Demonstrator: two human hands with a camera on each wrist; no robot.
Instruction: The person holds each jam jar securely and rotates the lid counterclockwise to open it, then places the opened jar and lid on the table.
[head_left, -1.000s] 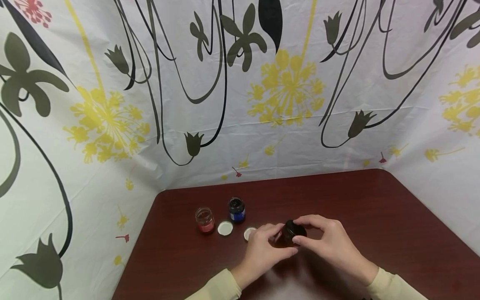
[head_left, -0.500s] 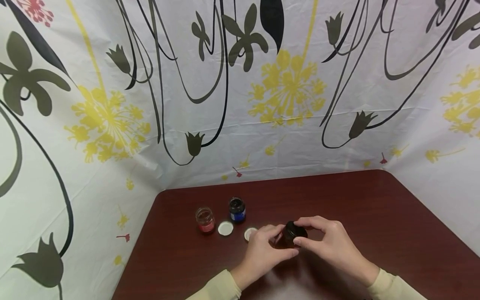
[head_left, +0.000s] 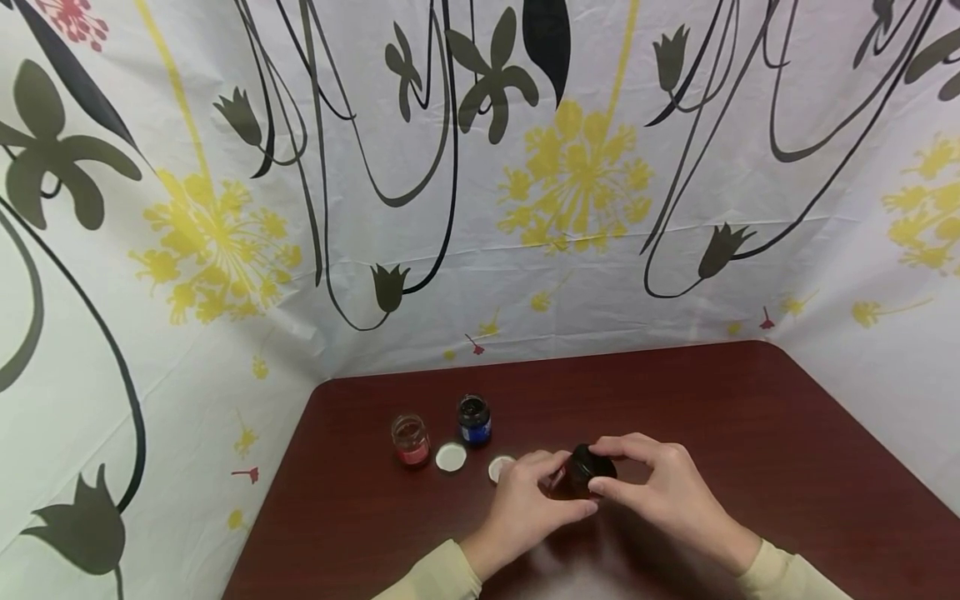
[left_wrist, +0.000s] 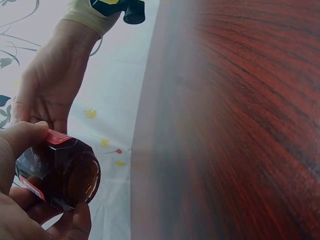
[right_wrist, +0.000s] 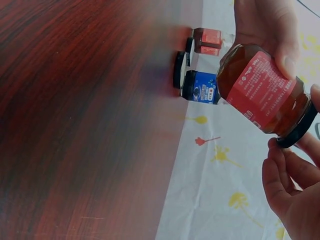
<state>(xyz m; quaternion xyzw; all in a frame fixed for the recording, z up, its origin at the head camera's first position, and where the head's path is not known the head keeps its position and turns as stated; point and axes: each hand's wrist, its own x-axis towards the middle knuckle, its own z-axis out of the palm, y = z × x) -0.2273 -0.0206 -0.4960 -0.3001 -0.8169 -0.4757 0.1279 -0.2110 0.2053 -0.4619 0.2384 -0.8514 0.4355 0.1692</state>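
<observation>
My left hand (head_left: 521, 500) holds the body of a glass jam jar (right_wrist: 260, 90) with a red label, thumb and fingers on either side. In the head view the jar is tilted, its black lid (head_left: 594, 468) toward the right. My right hand (head_left: 663, 479) pinches the lid's rim between thumb and fingers. The right wrist view shows the lid (right_wrist: 300, 127) sitting on the jar's mouth and amber-brown contents behind the glass. The left wrist view shows the jar's round base (left_wrist: 82, 180). My left fingers hide part of the jar in the head view.
On the dark red table (head_left: 675, 392), a red-labelled jar (head_left: 410, 442) and a blue-labelled jar (head_left: 474, 421) stand uncovered to the left. Two lids lie near them, pale side up: one lid (head_left: 451, 457) between the jars, another lid (head_left: 498, 468) beside my left hand. Patterned cloth (head_left: 570, 292) surrounds the table.
Both hands keep their hold on the jar and its lid. The view, hands and jar have shifted only very slightly.
</observation>
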